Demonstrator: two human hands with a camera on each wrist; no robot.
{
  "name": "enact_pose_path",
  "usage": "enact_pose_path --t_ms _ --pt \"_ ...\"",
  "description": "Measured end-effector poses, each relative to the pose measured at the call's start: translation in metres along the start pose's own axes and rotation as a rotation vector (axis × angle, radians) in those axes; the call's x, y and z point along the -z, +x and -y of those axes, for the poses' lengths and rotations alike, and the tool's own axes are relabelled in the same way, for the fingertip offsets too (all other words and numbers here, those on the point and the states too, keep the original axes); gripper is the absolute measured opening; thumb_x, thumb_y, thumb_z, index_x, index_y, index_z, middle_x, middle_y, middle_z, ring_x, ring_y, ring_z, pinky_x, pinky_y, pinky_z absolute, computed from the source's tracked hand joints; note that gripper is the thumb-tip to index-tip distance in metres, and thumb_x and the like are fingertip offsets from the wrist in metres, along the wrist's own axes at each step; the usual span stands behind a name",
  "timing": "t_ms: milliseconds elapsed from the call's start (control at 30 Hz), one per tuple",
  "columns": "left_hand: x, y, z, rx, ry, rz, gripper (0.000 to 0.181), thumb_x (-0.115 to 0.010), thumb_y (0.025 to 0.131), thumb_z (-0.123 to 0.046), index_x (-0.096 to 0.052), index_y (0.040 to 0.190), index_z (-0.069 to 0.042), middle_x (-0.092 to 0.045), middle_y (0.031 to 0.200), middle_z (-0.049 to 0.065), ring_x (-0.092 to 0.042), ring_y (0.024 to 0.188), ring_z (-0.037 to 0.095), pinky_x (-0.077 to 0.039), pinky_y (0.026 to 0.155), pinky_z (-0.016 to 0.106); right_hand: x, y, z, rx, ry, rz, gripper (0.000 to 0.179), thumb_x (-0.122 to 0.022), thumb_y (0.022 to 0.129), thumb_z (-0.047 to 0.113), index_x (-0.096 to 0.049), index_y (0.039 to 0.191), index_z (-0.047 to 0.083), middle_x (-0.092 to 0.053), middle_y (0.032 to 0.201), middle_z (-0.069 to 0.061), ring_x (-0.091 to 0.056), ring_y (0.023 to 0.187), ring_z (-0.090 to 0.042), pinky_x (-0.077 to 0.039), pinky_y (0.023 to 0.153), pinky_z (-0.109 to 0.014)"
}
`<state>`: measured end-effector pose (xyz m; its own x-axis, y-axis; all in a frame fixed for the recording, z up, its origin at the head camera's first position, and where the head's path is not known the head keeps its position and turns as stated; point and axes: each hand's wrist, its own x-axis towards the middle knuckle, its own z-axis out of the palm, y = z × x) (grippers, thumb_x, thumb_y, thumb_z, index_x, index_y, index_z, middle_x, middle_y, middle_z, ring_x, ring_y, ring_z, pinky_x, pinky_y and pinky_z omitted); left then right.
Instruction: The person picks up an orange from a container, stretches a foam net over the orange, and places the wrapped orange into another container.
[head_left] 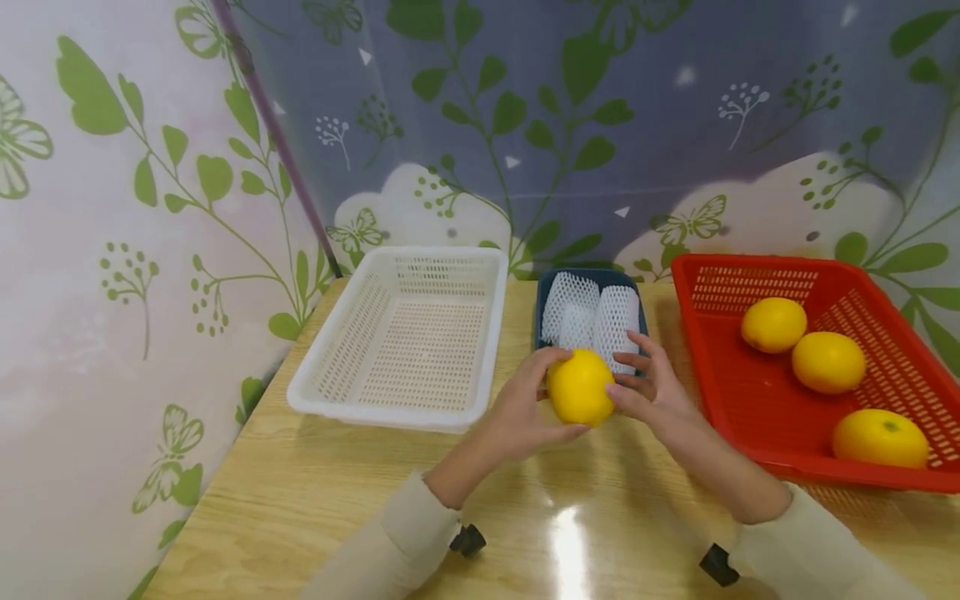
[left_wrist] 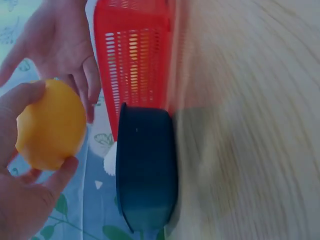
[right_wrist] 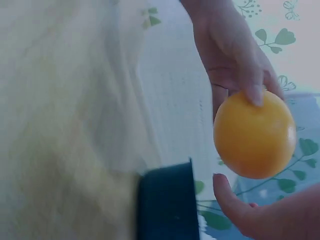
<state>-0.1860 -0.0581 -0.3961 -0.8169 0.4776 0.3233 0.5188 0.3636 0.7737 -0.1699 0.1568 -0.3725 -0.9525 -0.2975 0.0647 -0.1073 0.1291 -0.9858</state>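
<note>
My left hand (head_left: 517, 408) grips a yellow-orange orange (head_left: 581, 388), thumb on one side and fingers on the other, above the table. In the left wrist view the orange (left_wrist: 52, 125) shows between thumb and fingers. My right hand (head_left: 660, 392) is beside the fruit with its fingers spread and loosely bent; in the right wrist view its thumb (right_wrist: 232, 202) stands apart from the orange (right_wrist: 255, 135). Just beyond the hands, a dark teal box (head_left: 542, 308) holds white foam net sleeves (head_left: 617, 321), partly hidden by the hands and fruit.
A white perforated basket (head_left: 427, 354) stands on the wooden table (head_left: 300, 500) to the left, with no fruit visible inside. On the right, a red basket (head_left: 757, 421) contains three oranges (head_left: 828, 362). A printed leaf-and-butterfly curtain (head_left: 487, 167) hangs behind the table.
</note>
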Motion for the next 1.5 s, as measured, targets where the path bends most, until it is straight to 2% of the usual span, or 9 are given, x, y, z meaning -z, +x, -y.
enact_pose_path --t_ms 133,267,433,500,600,700,800,1100,1500 --pt "0.003 -0.004 0.002 -0.196 0.251 0.036 0.076 -0.086 0.074 -0.019 -0.043 0.137 -0.011 -0.037 0.146 0.011 -0.046 0.128 0.026 -0.046 0.1 0.03 0.0 0.005 -0.008 -0.119 0.046 0.098 0.073 -0.055 0.098 0.027 -0.008 0.153 0.011 -0.025 0.15 -0.026 -0.041 0.126 -0.041 -0.047 0.099 -0.046" --pt "0.004 -0.006 0.005 -0.368 0.392 0.051 0.073 -0.086 0.074 -0.021 -0.046 0.134 -0.011 -0.04 0.143 0.012 -0.047 0.126 0.026 -0.042 0.104 0.029 0.0 0.009 -0.017 -0.143 0.059 0.183 0.063 -0.057 0.097 0.023 -0.023 0.148 0.005 -0.037 0.143 -0.024 -0.05 0.116 -0.032 -0.048 0.097 -0.045" --pt "0.004 -0.009 0.008 -0.423 0.443 0.054 0.077 -0.086 0.074 -0.024 -0.042 0.136 -0.014 -0.037 0.144 0.012 -0.044 0.127 0.026 -0.041 0.105 0.03 -0.001 0.012 -0.023 -0.093 0.049 0.23 0.057 -0.061 0.095 0.02 -0.034 0.141 0.0 -0.046 0.134 -0.022 -0.054 0.109 -0.031 -0.052 0.089 -0.032" --pt "0.004 -0.011 0.008 -0.369 0.363 0.084 0.08 -0.085 0.076 -0.025 -0.038 0.14 -0.013 -0.033 0.147 0.013 -0.043 0.129 0.026 -0.041 0.105 0.03 -0.001 0.012 -0.024 -0.075 0.029 0.216 0.06 -0.063 0.094 0.02 -0.033 0.141 -0.001 -0.046 0.134 -0.023 -0.053 0.11 -0.032 -0.052 0.089 -0.03" --pt "0.004 -0.012 0.007 -0.186 0.094 0.147 0.084 -0.08 0.081 -0.024 -0.029 0.147 -0.014 -0.026 0.152 0.012 -0.042 0.131 0.025 -0.044 0.102 0.028 -0.003 0.009 -0.026 -0.035 -0.038 0.166 0.063 -0.069 0.09 0.017 -0.033 0.139 0.0 -0.045 0.135 -0.022 -0.051 0.112 -0.034 -0.052 0.09 -0.031" --pt "0.005 -0.01 0.007 0.01 -0.187 0.148 0.082 -0.075 0.087 -0.02 -0.022 0.15 -0.018 -0.025 0.154 0.011 -0.043 0.132 0.023 -0.048 0.096 0.027 -0.005 0.007 -0.028 0.059 -0.17 0.104 0.066 -0.076 0.084 0.014 -0.036 0.135 0.001 -0.046 0.133 -0.019 -0.051 0.111 -0.034 -0.051 0.091 -0.039" --pt "0.006 -0.007 0.008 0.104 -0.313 0.131 0.076 -0.072 0.089 -0.017 -0.026 0.149 -0.017 -0.03 0.153 0.011 -0.043 0.132 0.023 -0.05 0.094 0.027 -0.01 0.006 -0.029 0.165 -0.303 0.051 0.069 -0.082 0.077 0.011 -0.039 0.131 0.003 -0.049 0.129 -0.016 -0.052 0.108 -0.032 -0.051 0.09 -0.046" --pt "0.001 -0.009 0.012 0.148 -0.349 0.181 0.065 -0.075 0.086 -0.019 -0.039 0.139 -0.01 -0.043 0.141 0.001 -0.044 0.13 0.027 -0.051 0.094 0.031 -0.023 0.0 -0.036 0.286 -0.488 -0.031 0.07 -0.087 0.071 0.014 -0.045 0.126 0.004 -0.05 0.12 -0.011 -0.051 0.103 -0.025 -0.054 0.083 -0.041" --pt "-0.008 -0.01 0.018 0.221 -0.31 0.21 0.057 -0.077 0.085 -0.017 -0.046 0.133 -0.012 -0.049 0.134 0.001 -0.049 0.125 0.029 -0.053 0.087 0.025 -0.026 -0.006 -0.049 0.186 -0.423 0.012 0.069 -0.086 0.073 0.017 -0.045 0.126 0.004 -0.049 0.123 -0.012 -0.051 0.11 -0.03 -0.052 0.089 -0.051"
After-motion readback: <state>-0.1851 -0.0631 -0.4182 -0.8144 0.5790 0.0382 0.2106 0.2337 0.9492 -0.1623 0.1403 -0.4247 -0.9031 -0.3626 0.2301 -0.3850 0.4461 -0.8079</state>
